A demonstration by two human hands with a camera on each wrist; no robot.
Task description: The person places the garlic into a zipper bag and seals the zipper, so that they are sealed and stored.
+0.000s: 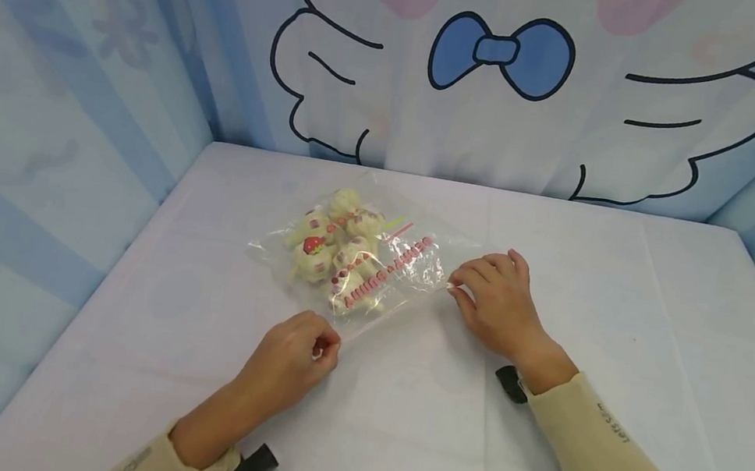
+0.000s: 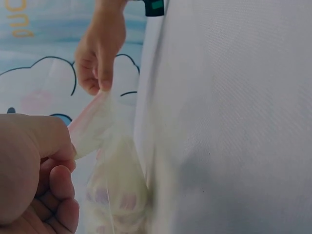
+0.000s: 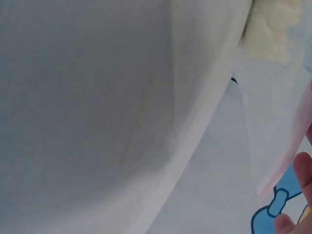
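Observation:
A clear plastic zip bag (image 1: 407,278) with red printing lies on the white table, several cream-coloured round figures (image 1: 354,252) inside it. One of the figures carries a red strawberry-like piece. My left hand (image 1: 295,355) pinches the bag's near corner between thumb and forefinger. At the bag's right corner, my right hand (image 1: 500,302) pinches the edge with its thumb and fingertips. In the left wrist view the bag's pinkish top edge (image 2: 87,112) stretches between both hands, and the figures (image 2: 117,195) sit lower in the bag.
The white-covered table (image 1: 590,293) extends on both sides of the bag. Behind it hangs a printed curtain (image 1: 489,131) with a blue bow tie, and another blue curtain (image 1: 37,186) runs down the left. A dark wrist device (image 1: 253,468) shows at the left cuff.

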